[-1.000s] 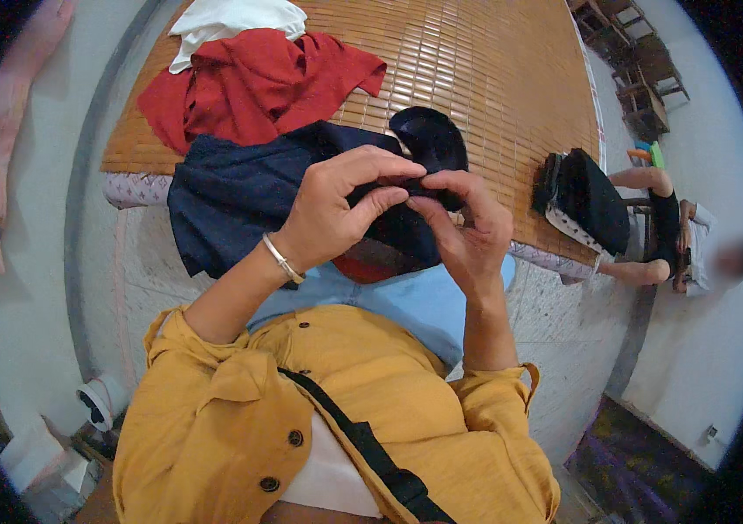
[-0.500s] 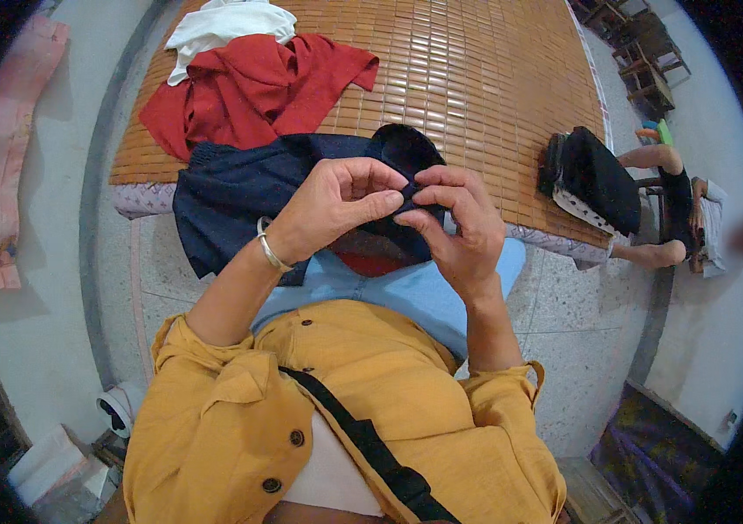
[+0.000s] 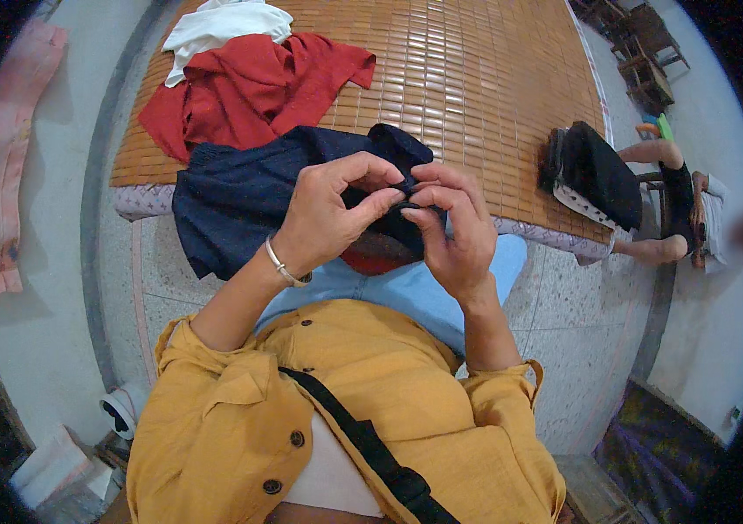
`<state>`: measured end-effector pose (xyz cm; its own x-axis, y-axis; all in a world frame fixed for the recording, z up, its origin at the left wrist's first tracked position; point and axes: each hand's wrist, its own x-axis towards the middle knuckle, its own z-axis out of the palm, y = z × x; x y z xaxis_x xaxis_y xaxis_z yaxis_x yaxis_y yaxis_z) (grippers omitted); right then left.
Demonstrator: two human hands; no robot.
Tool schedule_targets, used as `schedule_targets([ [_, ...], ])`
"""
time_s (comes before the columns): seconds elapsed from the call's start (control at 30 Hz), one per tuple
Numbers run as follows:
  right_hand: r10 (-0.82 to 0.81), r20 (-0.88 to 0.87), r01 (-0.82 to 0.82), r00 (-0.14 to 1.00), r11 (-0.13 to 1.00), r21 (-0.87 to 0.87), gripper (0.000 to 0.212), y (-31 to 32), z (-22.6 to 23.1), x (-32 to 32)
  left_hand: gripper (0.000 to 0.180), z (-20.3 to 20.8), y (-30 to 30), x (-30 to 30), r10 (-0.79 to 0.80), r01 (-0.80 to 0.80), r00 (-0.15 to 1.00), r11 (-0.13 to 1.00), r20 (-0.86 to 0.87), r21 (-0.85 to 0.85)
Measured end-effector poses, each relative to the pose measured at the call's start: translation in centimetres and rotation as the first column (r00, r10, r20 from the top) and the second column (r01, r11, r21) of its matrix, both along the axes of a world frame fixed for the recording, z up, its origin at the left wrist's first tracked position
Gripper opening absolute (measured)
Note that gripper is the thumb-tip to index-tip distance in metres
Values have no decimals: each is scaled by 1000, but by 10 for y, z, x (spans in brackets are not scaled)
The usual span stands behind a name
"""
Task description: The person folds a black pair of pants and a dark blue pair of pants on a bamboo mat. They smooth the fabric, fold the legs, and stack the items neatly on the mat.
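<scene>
A dark navy garment (image 3: 236, 188) is spread over the near edge of the mat and hangs down toward my lap. My left hand (image 3: 332, 214), with a bangle at the wrist, pinches part of its fabric between thumb and fingers. Close beside it, my right hand (image 3: 459, 227) pinches the same dark fabric, fingertips almost meeting the left ones. Whether anything small is between the fingertips I cannot make out. Below the hands, a dark red patch of cloth (image 3: 376, 262) shows over my light blue trousers (image 3: 354, 284).
The garment lies on a bed covered by a brown slatted mat (image 3: 476, 96). A red garment (image 3: 266, 96) and a white cloth (image 3: 227, 31) lie at the far left. Folded dark clothes (image 3: 598, 175) are stacked at the right edge, near another person's legs (image 3: 655, 249).
The raised dark fold beyond my fingers has shifted and flattened somewhat. Both hands have moved slightly left and keep their pinch on the fabric.
</scene>
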<state>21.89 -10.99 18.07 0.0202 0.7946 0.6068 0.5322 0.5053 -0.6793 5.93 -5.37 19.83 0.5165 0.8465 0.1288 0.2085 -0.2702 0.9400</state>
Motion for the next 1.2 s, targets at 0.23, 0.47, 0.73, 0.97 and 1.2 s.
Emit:
schedule_targets([
  [0.23, -31, 7, 31, 999, 999, 35, 21, 1, 0, 3, 19, -8, -3, -3, -29, 49, 992, 984, 121, -169],
  [0.47, 97, 40, -100, 995, 992, 80, 27, -4, -3, 7, 20, -8, -9, -3, -88, 86, 996, 985, 5, 149],
  [0.73, 278, 529, -103, 802, 937, -335, 37, -6, -33, 51, 26, 1, 3, -38, -46, 4, 993, 931, 108, 366],
  [0.97, -112, 369, 149, 923, 986, -73, 29, 3, -40, 67, 19, 0, 7, -41, 71, -103, 973, 985, 221, 138],
  [1.2, -364, 70, 368, 929, 887, -280, 22, -12, -83, 38, 17, 3, 11, -39, 6, -36, 985, 984, 171, 174],
])
